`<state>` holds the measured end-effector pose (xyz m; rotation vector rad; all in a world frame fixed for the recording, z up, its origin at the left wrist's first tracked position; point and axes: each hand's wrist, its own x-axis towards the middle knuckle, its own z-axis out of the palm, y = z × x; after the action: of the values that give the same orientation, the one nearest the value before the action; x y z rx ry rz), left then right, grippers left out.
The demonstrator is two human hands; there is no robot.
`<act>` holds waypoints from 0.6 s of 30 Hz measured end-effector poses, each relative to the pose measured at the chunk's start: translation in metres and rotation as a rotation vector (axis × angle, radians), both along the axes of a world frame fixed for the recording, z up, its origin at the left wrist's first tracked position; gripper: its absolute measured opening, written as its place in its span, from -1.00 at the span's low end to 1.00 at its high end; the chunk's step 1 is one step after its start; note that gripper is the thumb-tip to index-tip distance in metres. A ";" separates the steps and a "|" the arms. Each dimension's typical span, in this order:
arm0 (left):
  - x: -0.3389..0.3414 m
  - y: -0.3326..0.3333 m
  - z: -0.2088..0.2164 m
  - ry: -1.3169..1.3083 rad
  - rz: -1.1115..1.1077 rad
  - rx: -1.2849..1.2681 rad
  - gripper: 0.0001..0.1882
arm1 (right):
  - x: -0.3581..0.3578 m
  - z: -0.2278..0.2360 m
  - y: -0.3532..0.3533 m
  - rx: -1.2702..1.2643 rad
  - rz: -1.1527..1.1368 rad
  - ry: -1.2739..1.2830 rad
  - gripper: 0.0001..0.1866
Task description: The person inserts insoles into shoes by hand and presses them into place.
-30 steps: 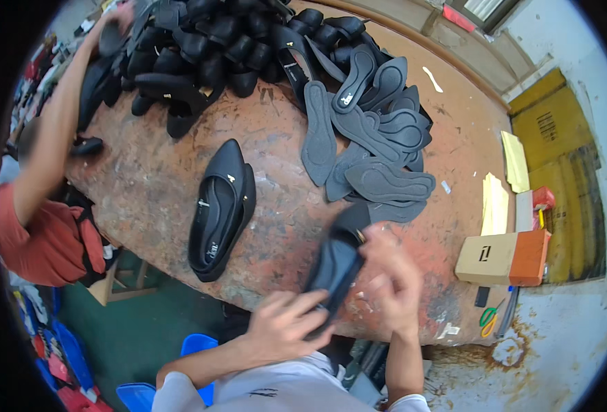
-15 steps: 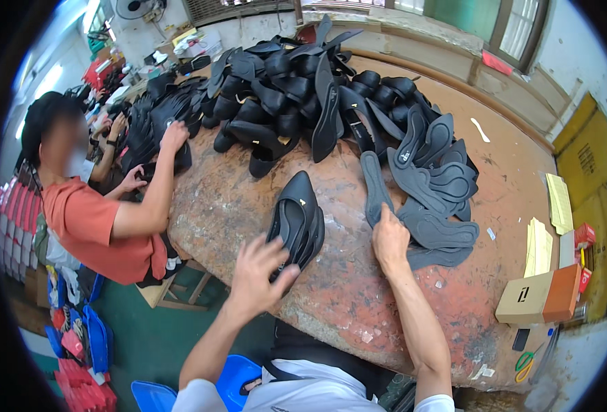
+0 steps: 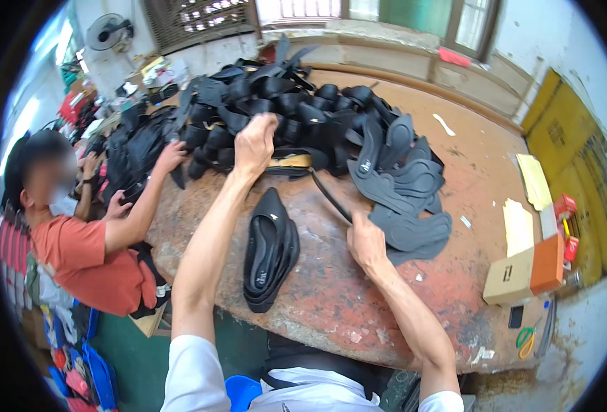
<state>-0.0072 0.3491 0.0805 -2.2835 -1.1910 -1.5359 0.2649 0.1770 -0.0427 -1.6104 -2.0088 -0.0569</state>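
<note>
My right hand [image 3: 367, 242] pinches the end of a thin dark insole [image 3: 331, 196], seen nearly edge-on and slanting up to the left. My left hand [image 3: 255, 143] reaches to the pile of black shoes [image 3: 296, 110], its fingers curled in; what they grip is hidden. Just right of that wrist, a black shoe with a tan inside [image 3: 290, 163] lies at the pile's front. Between my arms, a few pointed black shoes [image 3: 270, 250] rest nested together, a grey insole showing in the top one. Loose dark insoles [image 3: 413, 230] overlap beyond my right hand.
A co-worker in an orange shirt [image 3: 87, 250] handles black pieces at the left. On the right of the worn table [image 3: 345, 312] are a tan and orange box [image 3: 523, 271], yellow paper sheets [image 3: 518, 226], a phone [image 3: 516, 316] and scissors [image 3: 525, 343].
My left hand has gone from the nested shoes up to the pile. My right hand has lifted an insole off the table and drawn it left. The view has shifted slightly.
</note>
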 end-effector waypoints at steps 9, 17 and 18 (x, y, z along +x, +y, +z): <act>-0.005 0.001 -0.034 1.070 0.323 -0.562 -0.74 | 0.107 0.088 -0.223 0.039 -0.088 0.923 -0.69; -0.020 0.016 -0.013 0.818 0.026 -0.325 -0.84 | 0.135 0.016 -0.292 -0.277 -0.327 0.093 -0.41; -0.013 0.000 -0.001 0.768 -0.016 -0.290 -0.84 | 0.126 0.007 -0.285 -0.335 -0.328 0.059 -0.41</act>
<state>-0.0202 0.3487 0.0790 -2.6580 -1.1882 -0.3830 0.3905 -0.1079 -0.0353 -2.1141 -1.7591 0.2127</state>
